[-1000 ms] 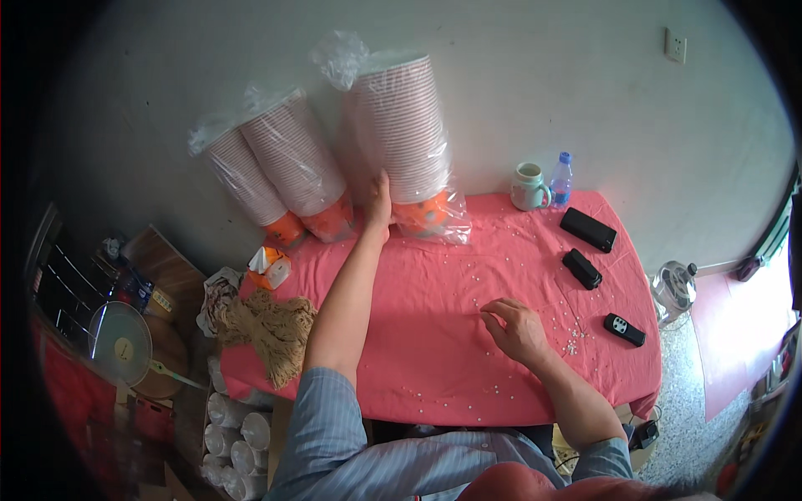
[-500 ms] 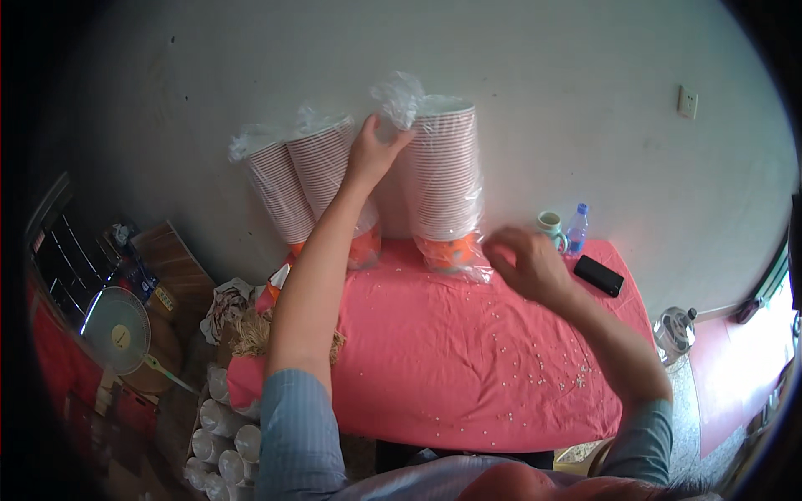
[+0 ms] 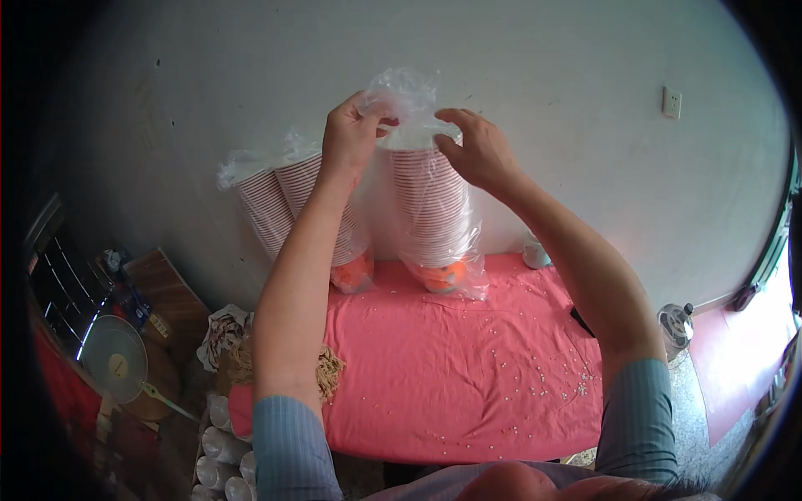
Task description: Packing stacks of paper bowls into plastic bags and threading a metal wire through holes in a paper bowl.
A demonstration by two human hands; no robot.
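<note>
A tall stack of nested paper cups (image 3: 430, 196), white-rimmed with orange at the bottom, stands upright on the red-covered table inside a clear plastic bag (image 3: 403, 92). The bag's loose, crumpled mouth rises above the stack. My left hand (image 3: 352, 138) is closed on the left side of that mouth, pinching the film. At its right edge, my right hand (image 3: 480, 152) has thumb and forefinger apart, close to or touching the film. Left of it, partly behind my left forearm, two more bagged cup stacks (image 3: 263, 209) lean leftward.
Small pale bits lie scattered over the red tablecloth (image 3: 451, 367). Beside my left forearm is a tan bundle of strings (image 3: 330, 373). A mug (image 3: 535, 252) and a dark phone (image 3: 579, 321) are partly hidden by my right arm. Plastic-wrapped white cups (image 3: 221, 447) stand low at the left.
My right hand has risen from above the table to the bag's mouth. My left hand has shifted slightly left, and the bag's mouth is spread wider. The view has tilted a little.
</note>
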